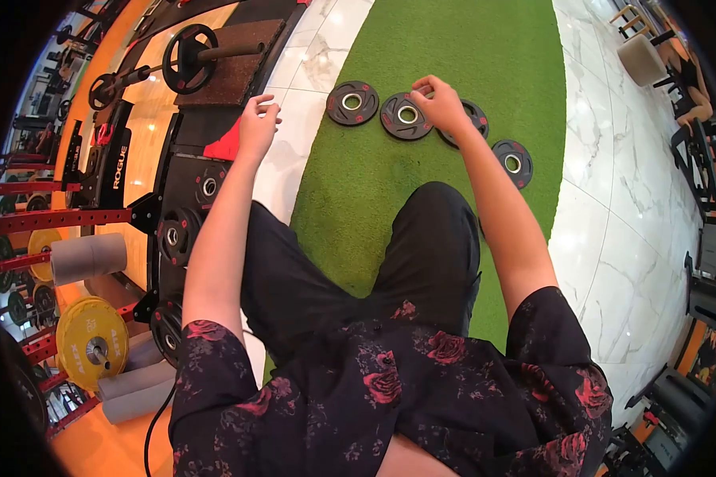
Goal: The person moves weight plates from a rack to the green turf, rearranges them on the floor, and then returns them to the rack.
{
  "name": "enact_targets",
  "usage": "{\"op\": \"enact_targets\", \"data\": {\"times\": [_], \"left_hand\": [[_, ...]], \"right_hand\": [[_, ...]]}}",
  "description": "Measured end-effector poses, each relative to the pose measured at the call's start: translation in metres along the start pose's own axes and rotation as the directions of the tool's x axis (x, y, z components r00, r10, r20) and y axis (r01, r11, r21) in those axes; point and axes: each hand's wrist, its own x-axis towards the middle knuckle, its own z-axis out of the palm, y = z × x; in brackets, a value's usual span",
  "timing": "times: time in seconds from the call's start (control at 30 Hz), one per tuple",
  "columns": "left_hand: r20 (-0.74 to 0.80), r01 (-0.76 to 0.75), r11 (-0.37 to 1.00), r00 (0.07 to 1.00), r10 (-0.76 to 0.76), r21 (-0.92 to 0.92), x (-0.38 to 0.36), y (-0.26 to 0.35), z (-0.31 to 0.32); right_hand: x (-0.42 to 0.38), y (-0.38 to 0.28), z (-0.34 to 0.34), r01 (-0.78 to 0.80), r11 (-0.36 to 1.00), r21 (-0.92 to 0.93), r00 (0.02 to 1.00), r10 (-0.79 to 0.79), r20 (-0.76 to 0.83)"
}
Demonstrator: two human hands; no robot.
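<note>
Several black weight plates with metal centre rings lie flat in a curved row on green turf (358, 191). My right hand (440, 105) hovers over the row, fingers loosely bent and apart, overlapping the right edge of the second plate (392, 124). Behind that hand and wrist, the third plate (479, 119) is partly hidden. At the row's left end is the first plate (338, 108); another plate (523, 156) lies to the right, beside my forearm. My left hand (260, 127) is raised above the white tiles, loosely open with nothing in it.
White marble-look tiles (597, 159) border the turf. To the left are a barbell (207, 56), a red rack (64, 220) with foam rollers (91, 258), a yellow plate (91, 322) and black plates (171, 236). Someone sits at the far right (688, 83) near gym machines.
</note>
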Motion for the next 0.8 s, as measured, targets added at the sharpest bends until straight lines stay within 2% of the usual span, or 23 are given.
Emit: {"op": "enact_targets", "data": {"times": [0.07,0.13,0.27,0.33,0.37,0.4,0.47,0.5,0.67,0.8], "left_hand": [[0.028,0.032,0.996,0.999,-0.034,0.080,0.016,0.010,-0.002],[0.055,0.089,0.983,0.994,-0.099,0.158,0.026,0.012,0.000],[0.142,0.026,0.966,0.988,-0.064,0.259,0.057,-0.005,0.010],[0.224,0.013,0.960,0.971,-0.078,0.279,0.067,-0.022,0.019],[0.228,-0.012,0.960,0.972,-0.054,0.280,0.069,-0.037,0.023],[0.232,0.002,0.962,0.970,-0.068,0.273,0.071,-0.054,0.028],[0.265,-0.107,0.933,0.964,0.013,0.344,0.074,-0.083,0.039],[0.286,-0.068,0.941,0.958,-0.031,0.331,0.076,-0.097,0.045],[0.339,-0.074,0.932,0.939,-0.054,0.354,0.085,-0.172,0.083],[0.404,-0.159,0.909,0.915,-0.012,0.386,0.086,-0.208,0.112]], "right_hand": [[0.014,-0.007,-0.014,-0.003,1.000,-0.030,1.000,0.003,0.016],[0.024,-0.004,-0.010,0.083,0.990,-0.112,0.997,-0.082,0.011],[0.047,0.018,0.029,0.115,0.971,-0.208,0.992,-0.101,0.079],[0.062,0.034,0.057,0.088,0.974,-0.208,0.990,-0.062,0.128],[0.066,0.039,0.068,0.029,0.970,-0.239,0.982,0.018,0.189],[0.065,0.044,0.079,0.020,0.968,-0.248,0.980,0.031,0.198],[0.068,0.056,0.106,0.017,0.934,-0.357,0.964,0.080,0.254],[0.070,0.063,0.120,0.033,0.907,-0.419,0.952,0.099,0.290],[0.076,0.088,0.174,-0.002,0.886,-0.464,0.934,0.166,0.315],[0.077,0.113,0.203,-0.060,0.870,-0.489,0.915,0.243,0.321]]}}
